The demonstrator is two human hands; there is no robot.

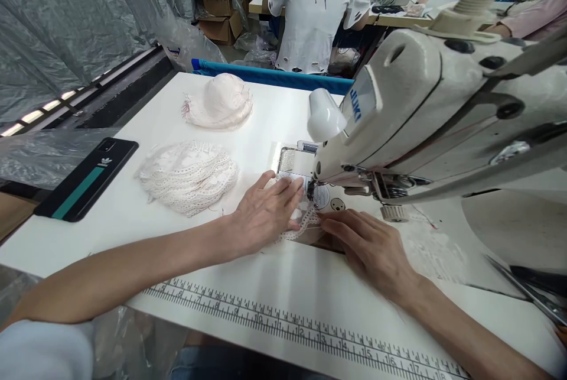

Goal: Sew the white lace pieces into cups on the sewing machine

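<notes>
A strip of white lace trim lies under the needle area of a white sewing machine. My left hand rests flat beside the presser foot, its fingers stretched out over the lace. From the right, my right hand has its thumb and fingers closed on the lace edge, just in front of the foot; the fingertips are partly hidden. To the left of my left hand sits a bundle of white lace. Behind that is a pale pink fabric piece with loose threads.
A black phone lies at the table's left edge. Scissors are at the far right. A printed ruler runs along the front edge of the white table. Beyond a blue strip, a person sits facing away.
</notes>
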